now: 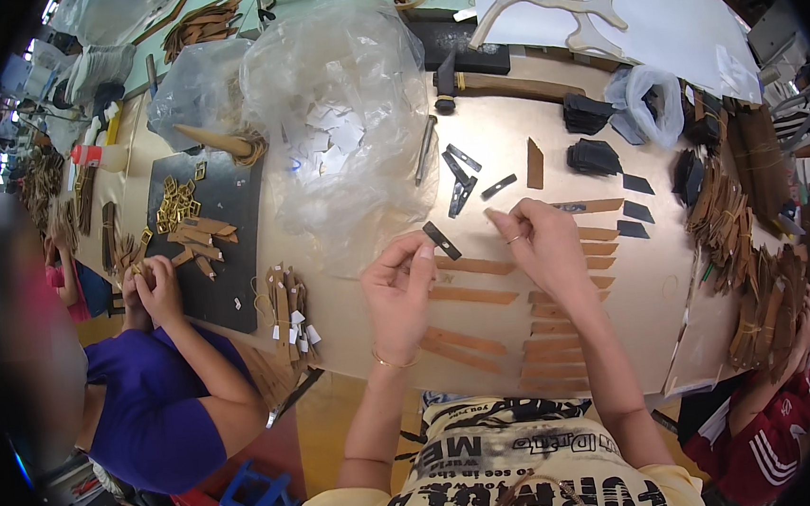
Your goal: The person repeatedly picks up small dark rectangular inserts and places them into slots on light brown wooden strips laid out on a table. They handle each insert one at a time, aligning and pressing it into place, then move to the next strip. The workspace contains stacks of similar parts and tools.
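Observation:
My left hand (400, 287) pinches a short black strip (442, 240) with a slot in it between thumb and forefinger, above the table. Just to its right hovers my right hand (545, 247), fingers drawn together; whatever may be in its fingertips is too small to tell. Beyond the hands lie several loose black strips (462, 180) of the same sort, one of them apart (499, 187). Brown leather strips (473, 297) with slanted ends lie under and beside my left hand. A row of similar strips (552, 344) runs beneath my right forearm.
A hammer (516, 87) and a metal rod (427, 151) lie farther back. Left stands a clear plastic bag (326, 212) with white paper bits. A co-worker's hands (153, 292) work beside brass buckles (178, 204). Black stacks (593, 157) and bundled strips (721, 214) sit right.

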Demonstrator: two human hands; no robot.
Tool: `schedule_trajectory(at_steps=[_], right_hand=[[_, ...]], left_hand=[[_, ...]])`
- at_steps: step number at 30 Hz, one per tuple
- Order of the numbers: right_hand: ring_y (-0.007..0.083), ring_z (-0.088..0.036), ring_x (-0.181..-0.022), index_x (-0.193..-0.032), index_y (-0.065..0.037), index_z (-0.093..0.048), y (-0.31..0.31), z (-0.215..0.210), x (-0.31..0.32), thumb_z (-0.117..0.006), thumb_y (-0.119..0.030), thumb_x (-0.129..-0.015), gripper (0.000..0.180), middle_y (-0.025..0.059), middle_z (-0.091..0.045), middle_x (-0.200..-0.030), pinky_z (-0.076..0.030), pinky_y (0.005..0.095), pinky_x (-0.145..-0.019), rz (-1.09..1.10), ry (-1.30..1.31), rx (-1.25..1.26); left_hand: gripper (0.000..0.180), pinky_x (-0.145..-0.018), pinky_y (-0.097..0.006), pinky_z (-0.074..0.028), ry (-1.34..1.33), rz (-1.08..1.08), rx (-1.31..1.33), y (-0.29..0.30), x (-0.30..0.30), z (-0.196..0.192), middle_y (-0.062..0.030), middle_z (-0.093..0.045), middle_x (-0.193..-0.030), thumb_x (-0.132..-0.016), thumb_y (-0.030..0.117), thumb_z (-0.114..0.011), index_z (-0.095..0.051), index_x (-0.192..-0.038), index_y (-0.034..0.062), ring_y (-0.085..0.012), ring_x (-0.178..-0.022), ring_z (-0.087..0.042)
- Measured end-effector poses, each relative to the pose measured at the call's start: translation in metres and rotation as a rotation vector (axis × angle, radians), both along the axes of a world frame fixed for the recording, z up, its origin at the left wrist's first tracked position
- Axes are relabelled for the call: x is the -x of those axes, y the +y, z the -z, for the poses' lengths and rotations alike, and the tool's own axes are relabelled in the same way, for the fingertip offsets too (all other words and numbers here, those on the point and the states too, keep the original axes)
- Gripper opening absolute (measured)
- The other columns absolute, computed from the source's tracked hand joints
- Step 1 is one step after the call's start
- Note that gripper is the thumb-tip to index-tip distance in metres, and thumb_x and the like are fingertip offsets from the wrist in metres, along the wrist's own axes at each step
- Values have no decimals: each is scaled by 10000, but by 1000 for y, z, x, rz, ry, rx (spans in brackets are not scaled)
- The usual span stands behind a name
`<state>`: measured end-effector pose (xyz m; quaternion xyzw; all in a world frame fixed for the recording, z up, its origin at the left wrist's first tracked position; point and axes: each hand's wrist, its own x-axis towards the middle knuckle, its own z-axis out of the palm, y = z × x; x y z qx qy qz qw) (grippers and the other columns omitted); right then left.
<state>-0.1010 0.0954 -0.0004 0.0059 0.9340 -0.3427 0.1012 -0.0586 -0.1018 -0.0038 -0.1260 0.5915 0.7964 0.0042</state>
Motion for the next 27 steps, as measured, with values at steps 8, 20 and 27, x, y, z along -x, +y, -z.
schedule_trajectory(at_steps=[8, 20, 27], right_hand=[[73, -604, -658, -1101, -9, -697, 27, -20, -52, -618, -223, -1010, 246, 24, -681, -823, -473, 207, -598, 168, -695, 1236], [115, -687, -877, -1228, 32, -661, 48, 3, -90, -677, -27, -941, 293, 81, -727, -941, -556, 252, -789, 484, -25, 802], [141, -670, -823, -1055, 8, -735, 71, 17, -68, -695, -14, -909, 153, 80, -711, -927, -541, 278, -729, 377, 200, 537]], left_hand=[[127, -912, -368, -450, 386, 361, 407, 23, -12, 1, -139, -532, -1307, -855, 48, -722, -729, -982, 55, -238, -1146, -511], [287, -736, -216, -488, -262, 502, 16, 74, -19, 12, -41, -699, -1010, -931, 61, -698, -666, -1205, -17, -61, -822, -604], [168, -633, -188, -478, -138, 490, 247, 103, 13, 27, -32, -702, -846, -931, 36, -699, -721, -1073, -51, -57, -693, -602]])
